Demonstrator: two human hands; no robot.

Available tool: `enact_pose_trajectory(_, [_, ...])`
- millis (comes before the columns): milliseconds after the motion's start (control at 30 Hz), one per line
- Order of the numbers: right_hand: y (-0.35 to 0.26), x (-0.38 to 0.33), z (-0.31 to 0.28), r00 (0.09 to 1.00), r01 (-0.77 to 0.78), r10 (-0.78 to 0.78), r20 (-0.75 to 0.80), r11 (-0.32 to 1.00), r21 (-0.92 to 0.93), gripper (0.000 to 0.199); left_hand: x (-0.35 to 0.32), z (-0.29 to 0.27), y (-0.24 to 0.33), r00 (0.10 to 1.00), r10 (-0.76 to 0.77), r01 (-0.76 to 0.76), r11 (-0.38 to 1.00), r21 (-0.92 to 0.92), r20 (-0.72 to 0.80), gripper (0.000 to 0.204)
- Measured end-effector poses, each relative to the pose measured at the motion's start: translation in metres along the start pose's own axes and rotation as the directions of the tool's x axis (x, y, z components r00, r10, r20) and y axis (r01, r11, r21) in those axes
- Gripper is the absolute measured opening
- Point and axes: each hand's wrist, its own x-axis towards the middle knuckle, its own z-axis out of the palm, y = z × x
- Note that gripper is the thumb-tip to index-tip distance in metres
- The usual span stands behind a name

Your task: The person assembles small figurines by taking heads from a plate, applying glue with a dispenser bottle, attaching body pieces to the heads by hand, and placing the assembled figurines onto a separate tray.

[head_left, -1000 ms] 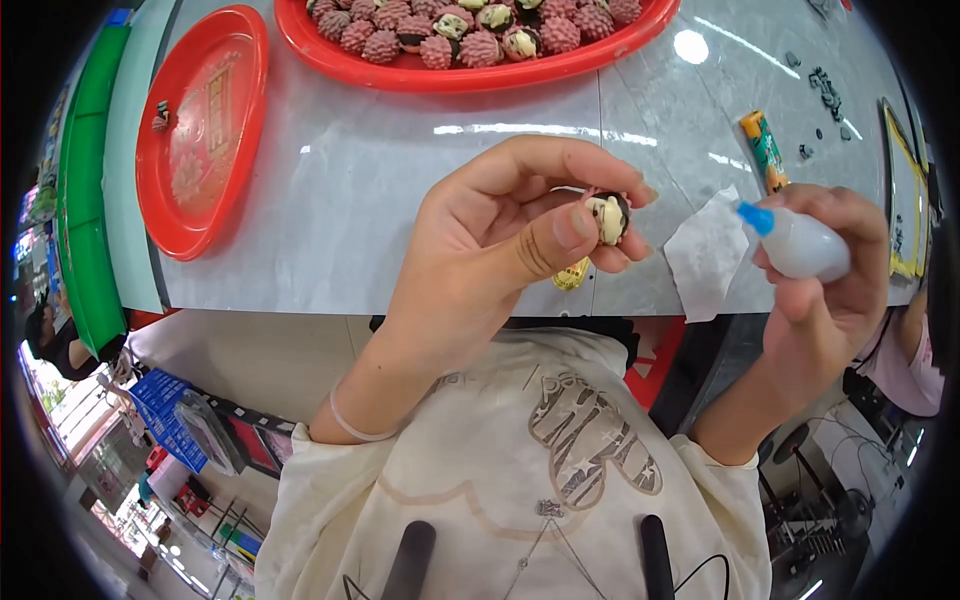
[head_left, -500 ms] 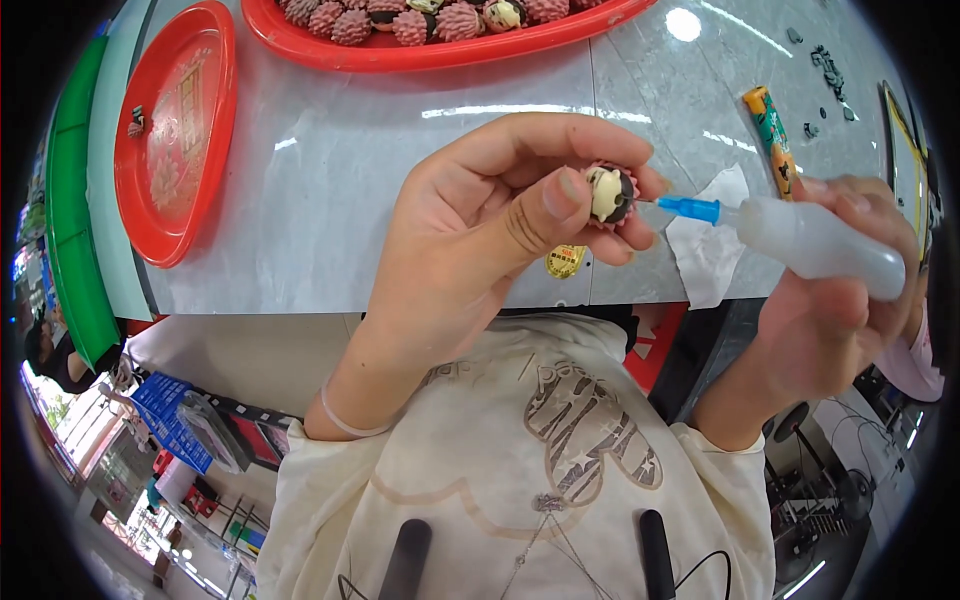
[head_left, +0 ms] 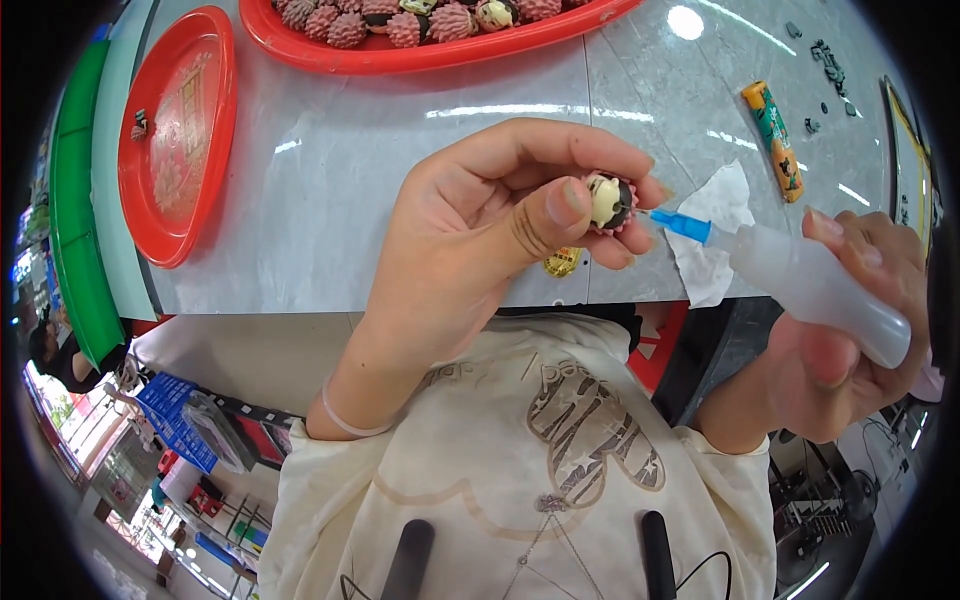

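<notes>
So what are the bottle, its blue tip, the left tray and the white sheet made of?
Bottle: probably soft plastic; it looks milky, translucent and smooth.
Blue tip: likely plastic, judging by its bright, even colour.
Left tray: apparently moulded plastic, glossy red with a smooth rim.
White sheet: paper or tissue, matte with uneven edges; I can't tell which.

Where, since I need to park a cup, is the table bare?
Widest: the grey table between the smaller red tray, the larger red tray and the left hand. A smaller patch lies between the larger red tray and the patterned tube. Crowded: front right, with white paper, bottle and right hand.
</notes>
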Motion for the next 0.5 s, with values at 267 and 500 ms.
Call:
enact_pose_trajectory(267, [0.004, -0.011, 0.000, 0.874, -0.411, 0.476, -0.101, 0.833, 0.370, 0.036, 0.002, 0.003, 0.001, 1.000, -0.011, 0.010, 1.000, -0.015, -0.009, 0.039])
enact_pose_trajectory(500, [0.029, 0.005, 0.041, 0.907, -0.392, 0.393, -0.151, 0.919, 0.033, 0.036, 0.001, 0.009, 0.003, 0.996, -0.049, 0.048, 0.999, -0.016, -0.071, 0.035])
